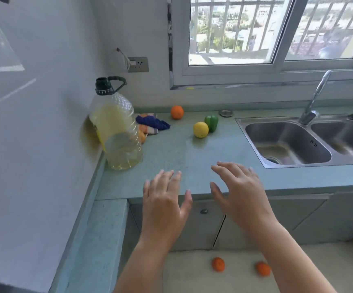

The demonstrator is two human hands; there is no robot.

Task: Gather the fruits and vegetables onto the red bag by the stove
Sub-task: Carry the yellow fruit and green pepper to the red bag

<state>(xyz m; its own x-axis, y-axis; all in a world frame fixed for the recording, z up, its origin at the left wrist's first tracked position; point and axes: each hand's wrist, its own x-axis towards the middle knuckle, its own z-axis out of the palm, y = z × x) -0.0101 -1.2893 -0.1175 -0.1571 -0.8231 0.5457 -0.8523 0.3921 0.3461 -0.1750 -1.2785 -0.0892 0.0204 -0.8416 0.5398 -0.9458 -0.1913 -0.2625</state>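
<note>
An orange [177, 112] rests at the back of the pale green counter [171, 153]. A yellow lemon [200, 129] sits touching a green bell pepper [211, 122] nearer the sink. Two small orange fruits [218, 264] [262, 269] lie on the floor below. Another orange piece [142, 136] shows partly behind the oil bottle. My left hand [165, 199] and my right hand [238, 189] hover open over the counter's front edge, fingers spread, holding nothing. No red bag or stove is in view.
A large oil bottle [116, 127] stands in the left corner beside crumpled blue and striped cloths [152, 122]. A double steel sink [294, 140] with a faucet [313, 98] fills the right. A sink plug [225, 112] lies at the back. Cabinet doors [203, 220] are below.
</note>
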